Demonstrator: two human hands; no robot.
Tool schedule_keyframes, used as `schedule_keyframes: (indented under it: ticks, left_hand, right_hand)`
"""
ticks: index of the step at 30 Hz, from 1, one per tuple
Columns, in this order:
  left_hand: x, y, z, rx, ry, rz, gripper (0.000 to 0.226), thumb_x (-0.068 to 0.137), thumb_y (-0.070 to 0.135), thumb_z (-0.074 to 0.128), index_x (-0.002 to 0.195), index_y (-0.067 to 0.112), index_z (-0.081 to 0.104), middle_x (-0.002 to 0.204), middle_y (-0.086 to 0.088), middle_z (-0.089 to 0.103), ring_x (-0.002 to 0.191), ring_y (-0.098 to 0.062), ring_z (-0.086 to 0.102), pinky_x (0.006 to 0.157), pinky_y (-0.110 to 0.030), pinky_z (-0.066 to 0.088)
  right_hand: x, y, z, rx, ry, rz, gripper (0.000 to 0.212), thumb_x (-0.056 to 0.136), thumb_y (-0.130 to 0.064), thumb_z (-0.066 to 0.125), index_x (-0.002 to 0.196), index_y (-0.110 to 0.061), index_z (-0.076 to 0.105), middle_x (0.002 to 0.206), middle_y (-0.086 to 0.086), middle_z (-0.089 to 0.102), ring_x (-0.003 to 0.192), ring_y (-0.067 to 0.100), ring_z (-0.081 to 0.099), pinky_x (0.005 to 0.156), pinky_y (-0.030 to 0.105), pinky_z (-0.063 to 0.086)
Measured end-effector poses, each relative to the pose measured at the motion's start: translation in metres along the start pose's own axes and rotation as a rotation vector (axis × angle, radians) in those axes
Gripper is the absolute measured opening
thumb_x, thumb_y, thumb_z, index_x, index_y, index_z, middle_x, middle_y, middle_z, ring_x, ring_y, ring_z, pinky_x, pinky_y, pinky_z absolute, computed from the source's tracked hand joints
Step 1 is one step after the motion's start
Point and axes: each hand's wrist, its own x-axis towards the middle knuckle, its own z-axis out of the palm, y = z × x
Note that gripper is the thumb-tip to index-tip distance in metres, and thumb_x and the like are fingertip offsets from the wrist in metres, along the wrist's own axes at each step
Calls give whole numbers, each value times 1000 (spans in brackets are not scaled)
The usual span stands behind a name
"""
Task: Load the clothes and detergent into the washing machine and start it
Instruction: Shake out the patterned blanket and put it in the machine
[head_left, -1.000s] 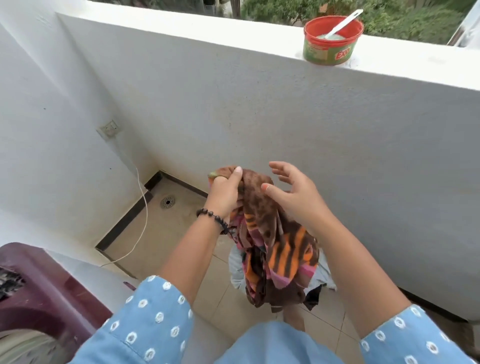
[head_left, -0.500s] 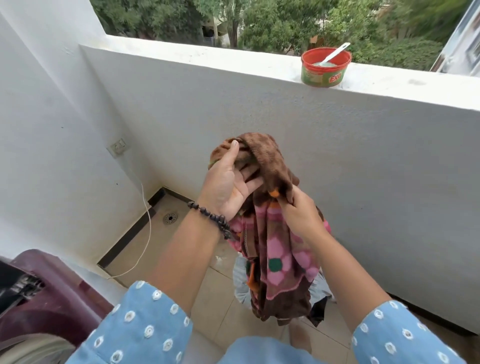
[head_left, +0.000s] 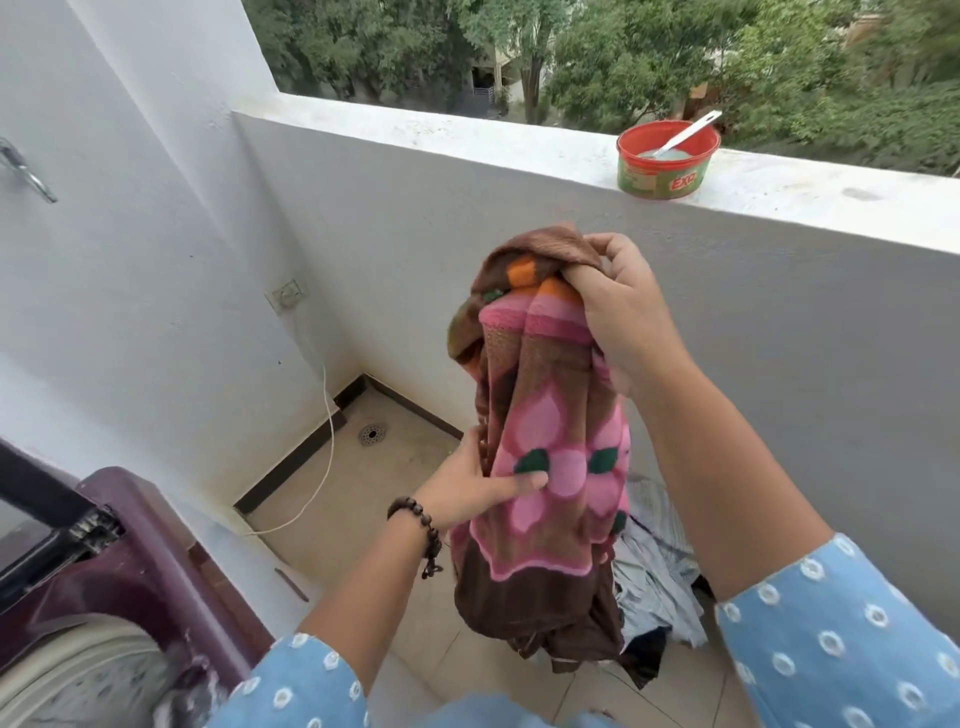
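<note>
A brown towel (head_left: 550, 431) with pink, orange and green patterns hangs in the air in front of me. My right hand (head_left: 618, 306) grips its bunched top. My left hand (head_left: 472, 488), with a bead bracelet at the wrist, holds the towel's left side lower down, thumb pressed on the cloth. The maroon top-loading washing machine (head_left: 130, 561) sits at the lower left with its lid up and the pale drum showing. A red and green detergent tub (head_left: 665, 161) with a white spoon in it stands on the balcony parapet at the upper right.
A pile of light and dark clothes (head_left: 660, 571) lies on the tiled floor behind the towel. A white cord (head_left: 327, 441) runs from a wall socket (head_left: 287, 296) down to the floor. A floor drain (head_left: 372, 434) sits in the corner. A tap (head_left: 26, 171) juts from the left wall.
The towel has been lifted higher. My right hand moved up to grip its top, while my left hand dropped from the top to the lower left side.
</note>
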Motion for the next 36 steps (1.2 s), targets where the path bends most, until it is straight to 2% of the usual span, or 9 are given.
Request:
schedule_keyframes:
  ticks: [4,8,12,22,25,27,28,33,36]
  left_hand:
    - [16,-13,23,300,-5,-83,86,60,77,59,132,29,56,129,-1,62,114,-23,62,103,-41,51]
    - [25,8,26,266,62,-101,42,89,42,64,113,8,70,107,-14,73,94,-23,69,92,-42,56]
    - [24,39,26,-137,205,-38,13,95,10,61,96,7,73,88,-10,73,71,-15,68,69,-28,57]
    - [14,102,5,-1136,347,56,27,102,19,45,84,7,61,89,-13,66,84,-25,66,83,-40,54]
    - [12,116,3,-1266,334,131,27,103,21,44,91,5,61,84,-13,68,81,-24,70,82,-40,54]
    - [10,121,2,-1262,313,175,30,101,27,49,114,3,59,105,-17,68,106,-28,67,95,-42,52]
    - [10,121,1,-1215,317,183,39,98,31,54,125,3,55,118,-19,64,118,-30,62,100,-42,51]
    - [1,110,11,-706,300,164,72,76,48,75,135,13,51,128,-7,65,118,-24,62,81,-37,58]
    - [-2,104,23,-437,232,140,113,69,48,85,154,27,15,144,-2,51,128,-19,55,100,-40,48]
  right_hand:
    - [7,-23,-18,11,-26,-87,10,95,-16,55,104,-21,55,97,5,67,90,17,67,82,33,58]
    - [11,-2,-41,-363,-219,-106,20,93,-26,58,113,-24,56,104,1,70,96,19,65,90,40,54]
    - [7,31,-59,-907,-611,13,67,91,-41,63,148,-21,35,149,3,46,135,21,44,109,33,36]
    - [-18,65,-85,-769,-766,40,130,68,-44,85,154,-34,-12,160,-3,15,146,12,19,115,27,22]
    - [-16,74,-88,-817,-627,-66,89,76,-34,80,148,-33,27,141,1,48,131,18,46,103,30,40]
    - [-12,74,-87,-833,-449,-199,17,88,-26,68,103,-22,61,97,0,66,100,24,62,80,34,47]
    - [-10,71,-87,-785,-377,-232,9,92,-24,63,86,-19,61,80,-1,63,85,22,62,72,36,46]
    - [4,39,-86,-526,-183,-262,23,98,-20,54,80,-8,58,68,-1,58,63,8,50,63,30,38]
    - [15,25,-79,-466,-143,-252,29,100,-23,51,80,-2,54,69,3,53,65,15,47,64,39,37]
